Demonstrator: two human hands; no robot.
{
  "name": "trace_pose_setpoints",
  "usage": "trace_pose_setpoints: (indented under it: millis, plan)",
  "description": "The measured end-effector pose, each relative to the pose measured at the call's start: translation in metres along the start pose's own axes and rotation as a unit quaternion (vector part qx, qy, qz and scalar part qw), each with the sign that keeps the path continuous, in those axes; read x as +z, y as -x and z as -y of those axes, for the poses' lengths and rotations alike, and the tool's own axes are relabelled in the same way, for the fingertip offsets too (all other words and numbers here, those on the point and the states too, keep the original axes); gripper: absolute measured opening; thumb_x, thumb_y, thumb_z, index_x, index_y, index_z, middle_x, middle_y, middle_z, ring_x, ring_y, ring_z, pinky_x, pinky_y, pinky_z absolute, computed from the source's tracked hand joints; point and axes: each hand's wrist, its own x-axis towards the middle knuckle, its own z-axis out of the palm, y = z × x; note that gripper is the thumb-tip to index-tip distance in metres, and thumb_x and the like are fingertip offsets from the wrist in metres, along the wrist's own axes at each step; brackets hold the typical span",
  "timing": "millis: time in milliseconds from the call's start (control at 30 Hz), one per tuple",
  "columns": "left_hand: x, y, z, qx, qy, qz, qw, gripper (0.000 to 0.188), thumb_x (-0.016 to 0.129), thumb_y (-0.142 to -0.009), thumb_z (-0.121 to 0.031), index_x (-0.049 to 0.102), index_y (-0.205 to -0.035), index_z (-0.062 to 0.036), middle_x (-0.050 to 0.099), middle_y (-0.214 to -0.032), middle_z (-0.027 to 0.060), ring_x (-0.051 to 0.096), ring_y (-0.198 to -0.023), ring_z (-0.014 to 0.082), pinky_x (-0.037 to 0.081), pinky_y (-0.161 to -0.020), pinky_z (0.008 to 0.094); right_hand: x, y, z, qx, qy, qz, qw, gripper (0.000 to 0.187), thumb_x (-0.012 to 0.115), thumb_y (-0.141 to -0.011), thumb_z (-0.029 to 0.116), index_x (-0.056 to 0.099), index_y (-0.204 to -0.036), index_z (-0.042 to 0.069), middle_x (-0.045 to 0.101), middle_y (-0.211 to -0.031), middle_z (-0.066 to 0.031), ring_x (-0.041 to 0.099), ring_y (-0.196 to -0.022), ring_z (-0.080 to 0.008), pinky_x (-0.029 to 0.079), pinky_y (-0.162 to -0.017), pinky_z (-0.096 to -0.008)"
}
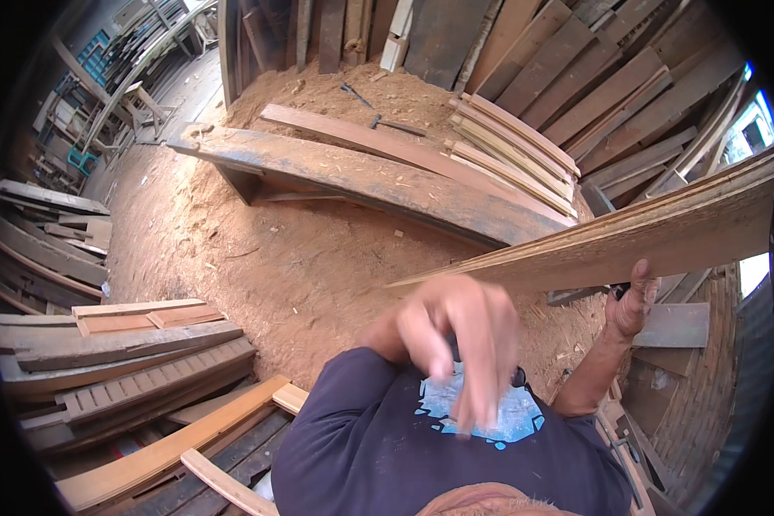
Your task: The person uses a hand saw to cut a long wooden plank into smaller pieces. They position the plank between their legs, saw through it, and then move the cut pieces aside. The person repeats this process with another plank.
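My right hand (632,305) is under the lower edge of a long wooden board (662,245), its thumb up against the board's face. The other fingers are partly hidden, and a small dark thing beside them cannot be made out. From the right rim, the board slants down toward the middle, its rough edge uppermost. In front of my chest hangs my left hand (469,344), smeared by motion. Its thumb stands apart from the fingers, which point down, and nothing shows in between.
A worn wooden bench (361,176) stands ahead on a sawdust-covered floor (318,284). Behind it lie a long plank (335,133), a hammer-like tool (396,125) and stacked wood strips (516,150). Timber piles (138,353) crowd the left; boards (568,77) lean at the back right.
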Motion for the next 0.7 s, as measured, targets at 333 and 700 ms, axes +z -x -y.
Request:
trace_pose_setpoints:
  millis: [333,700]
  plan:
    - [-0.074,0.288,0.084,-0.591,-0.623,-0.345,0.380,0.102,0.086,-0.074,-0.027,0.027,-0.154,-0.0005,0.047,-0.147,0.0268,0.046,-0.134,0.0433,0.037,-0.114,0.0481,-0.083,-0.005,-0.012,-0.003,0.063,-0.010,0.998,0.064,0.073,-0.094,0.033,0.045,-0.144,0.004,0.057,-0.134,-0.0056,0.052,-0.125,-0.0199,0.038,-0.109,-0.0389]
    - [-0.152,0.356,0.157,-0.660,-0.486,-0.249,0.516,0.050,0.090,-0.072,-0.025,0.063,-0.111,-0.0094,0.073,-0.099,0.0169,0.071,-0.096,0.0318,0.055,-0.081,0.0404,-0.107,0.004,-0.014,-0.001,0.013,-0.159,0.987,0.053,0.070,-0.096,0.031,0.052,-0.134,-0.001,0.060,-0.124,-0.0060,0.053,-0.116,-0.0160,0.040,-0.102,-0.0358]
